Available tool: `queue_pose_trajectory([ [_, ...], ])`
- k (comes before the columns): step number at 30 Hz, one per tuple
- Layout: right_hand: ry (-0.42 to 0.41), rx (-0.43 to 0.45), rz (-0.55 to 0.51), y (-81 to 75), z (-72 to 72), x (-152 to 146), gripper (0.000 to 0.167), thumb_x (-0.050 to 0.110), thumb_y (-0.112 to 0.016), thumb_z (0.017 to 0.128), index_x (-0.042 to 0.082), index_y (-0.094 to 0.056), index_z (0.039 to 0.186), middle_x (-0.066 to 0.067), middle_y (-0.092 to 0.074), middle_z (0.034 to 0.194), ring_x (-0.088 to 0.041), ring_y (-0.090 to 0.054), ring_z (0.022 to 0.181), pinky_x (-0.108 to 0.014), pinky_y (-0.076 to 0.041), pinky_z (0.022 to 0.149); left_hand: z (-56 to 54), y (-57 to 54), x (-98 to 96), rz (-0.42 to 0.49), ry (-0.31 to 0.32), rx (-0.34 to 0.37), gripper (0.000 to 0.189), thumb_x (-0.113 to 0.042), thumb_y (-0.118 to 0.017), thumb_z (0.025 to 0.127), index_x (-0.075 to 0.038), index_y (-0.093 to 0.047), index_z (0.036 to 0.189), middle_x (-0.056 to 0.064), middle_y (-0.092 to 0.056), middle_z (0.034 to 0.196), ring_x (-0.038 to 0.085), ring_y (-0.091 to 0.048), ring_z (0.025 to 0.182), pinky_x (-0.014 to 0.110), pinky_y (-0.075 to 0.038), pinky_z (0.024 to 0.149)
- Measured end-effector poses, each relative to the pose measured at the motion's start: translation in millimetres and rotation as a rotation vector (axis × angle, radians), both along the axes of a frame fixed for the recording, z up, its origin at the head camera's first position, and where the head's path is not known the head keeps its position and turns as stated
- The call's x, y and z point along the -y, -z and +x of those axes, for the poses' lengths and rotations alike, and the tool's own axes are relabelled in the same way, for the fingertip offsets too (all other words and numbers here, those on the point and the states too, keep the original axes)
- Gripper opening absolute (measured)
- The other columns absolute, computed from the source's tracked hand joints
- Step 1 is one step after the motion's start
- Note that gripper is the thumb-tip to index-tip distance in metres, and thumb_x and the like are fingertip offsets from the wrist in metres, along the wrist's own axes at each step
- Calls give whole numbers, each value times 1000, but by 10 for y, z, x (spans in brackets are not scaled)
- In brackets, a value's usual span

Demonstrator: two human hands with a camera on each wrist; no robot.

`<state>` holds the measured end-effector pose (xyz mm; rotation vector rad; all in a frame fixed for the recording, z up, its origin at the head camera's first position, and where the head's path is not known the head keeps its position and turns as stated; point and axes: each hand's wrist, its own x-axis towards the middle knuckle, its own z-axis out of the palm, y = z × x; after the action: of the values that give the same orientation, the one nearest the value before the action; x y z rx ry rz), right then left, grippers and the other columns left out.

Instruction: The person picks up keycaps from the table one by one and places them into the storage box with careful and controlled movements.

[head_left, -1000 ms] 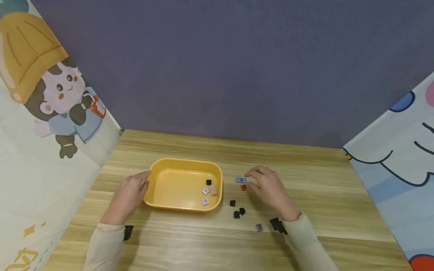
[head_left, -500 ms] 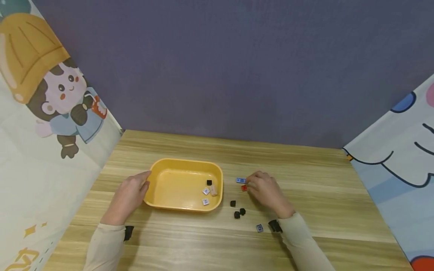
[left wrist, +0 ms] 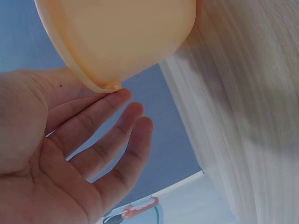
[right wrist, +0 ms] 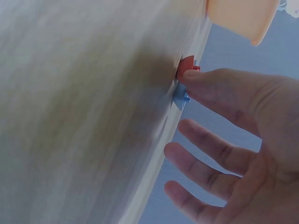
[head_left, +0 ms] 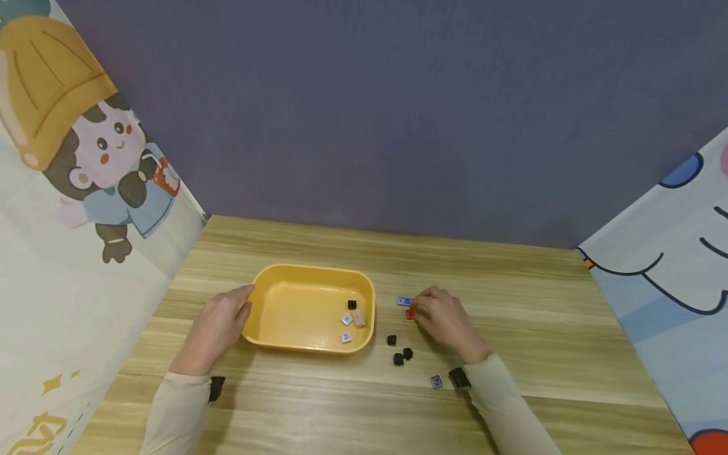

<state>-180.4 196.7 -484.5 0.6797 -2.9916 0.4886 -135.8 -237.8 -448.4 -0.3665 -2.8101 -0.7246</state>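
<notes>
My left hand [head_left: 213, 328] holds the left rim of the yellow tray [head_left: 273, 273]. In the left wrist view, its index fingertip meets the tray's rim [left wrist: 77, 70] while the other fingers lie loosely bent. To the tray's right, my right hand [head_left: 449, 322] is down at a red keycap [head_left: 410, 314] and a long blue keycap [head_left: 404, 301]. The right wrist view has the thumb [right wrist: 205, 79] against the red keycap [right wrist: 186, 66], partly covering it. The index fingertip is largely hidden behind the thumb, close to the blue keycap [right wrist: 179, 97].
Inside the tray lie a black keycap [head_left: 352, 304], two white keycaps [head_left: 346, 319] and a small beige piece [head_left: 358, 318]. Three black keycaps [head_left: 399, 359] and a blue-and-white keycap [head_left: 436, 382] are on the wooden table [head_left: 318, 404]. A dark wall panel [head_left: 364, 126] rises behind.
My right hand's thumb and index have closed in from beside the red and blue keycaps to meet them. The left hand and tray hold still.
</notes>
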Motion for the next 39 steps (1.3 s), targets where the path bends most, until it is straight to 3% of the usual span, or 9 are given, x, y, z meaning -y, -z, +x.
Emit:
queue_pose_trajectory([
  [19,14,4,-8,-50,72,36,15,16,-80,87,16,-76,102,-8,-63,117,-32,-59,107,-57,-52,85,-5,-8,21,-3,7,11,36,8,-65,91,14,-60,127,31,-63,122,48,-62,109,58,-53,90],
  [24,8,-31,-37,-86,109,54,18,17,-80,87,15,-76,104,-7,-64,117,-31,-59,106,-56,-53,86,7,-8,29,-3,3,15,36,8,-65,91,14,-60,127,31,-63,123,48,-61,109,58,-53,90],
  [32,-49,-153,-66,-288,169,180,23,17,-83,84,13,-75,105,-9,-65,117,-31,-61,106,-54,-54,85,20,-6,43,-4,3,11,37,8,-66,91,13,-60,127,31,-63,122,48,-62,109,58,-54,90],
  [39,-100,-181,-91,-478,224,386,22,17,-82,86,14,-75,106,-9,-65,118,-30,-61,107,-52,-53,91,25,-5,55,0,7,16,37,9,-65,91,14,-60,127,31,-63,122,48,-62,108,58,-54,89],
])
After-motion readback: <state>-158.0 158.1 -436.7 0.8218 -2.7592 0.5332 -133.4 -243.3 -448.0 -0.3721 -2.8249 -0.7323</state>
